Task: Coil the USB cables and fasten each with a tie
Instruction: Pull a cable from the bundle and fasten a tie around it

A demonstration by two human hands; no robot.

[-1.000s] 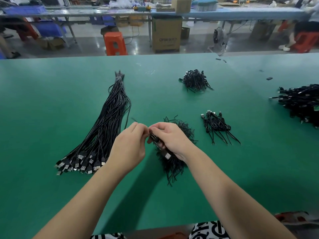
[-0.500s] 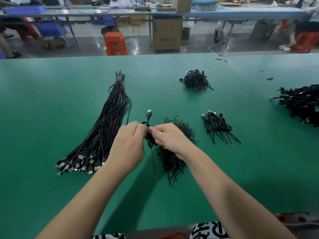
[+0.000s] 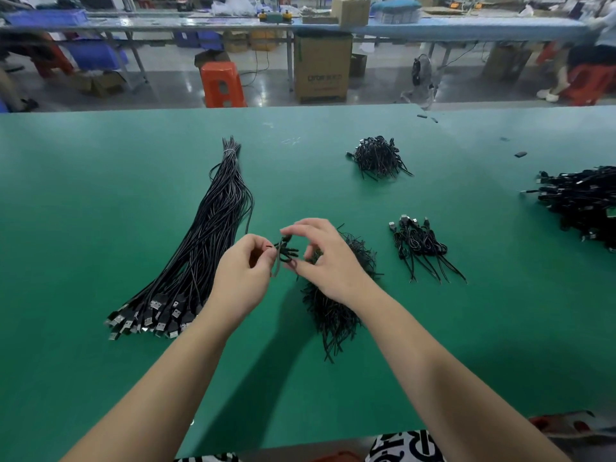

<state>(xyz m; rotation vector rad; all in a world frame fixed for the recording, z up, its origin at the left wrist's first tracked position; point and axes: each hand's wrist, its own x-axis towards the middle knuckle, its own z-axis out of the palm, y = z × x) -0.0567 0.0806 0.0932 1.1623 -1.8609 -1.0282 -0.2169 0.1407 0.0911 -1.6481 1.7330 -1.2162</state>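
Both hands up over the green surface, near centre, working one small coiled USB cable held in the air between them.

Left hand: fingers curled in, thumb and forefinger pinching the left side of the coil. A loose tail of cable hangs down from that pinch.

Right hand: fingers arched over the coil, forefinger tip touching its top, thumb clamped against its lower right edge. Other fingers are spread, not closed. Whether a tie is already in that grip, can't tell; it's all black and slightly blurred.

Layout on the surface:
- Left: long bundle of straight cables, banded at the far end, fanned toward the near end, metal USB plugs at the near-left tip.
- Directly under and behind the right hand: pile of black ties, partly hidden by the wrist.
- Right of that, apart from it: small heap of finished coils, plugs at the far side, tails pointing near-right.
- Far centre: second tie pile.
- Right edge: big black cable heap, cut off by the frame.

Beyond the far edge of the surface: orange stool, cardboard box, blue workbench.
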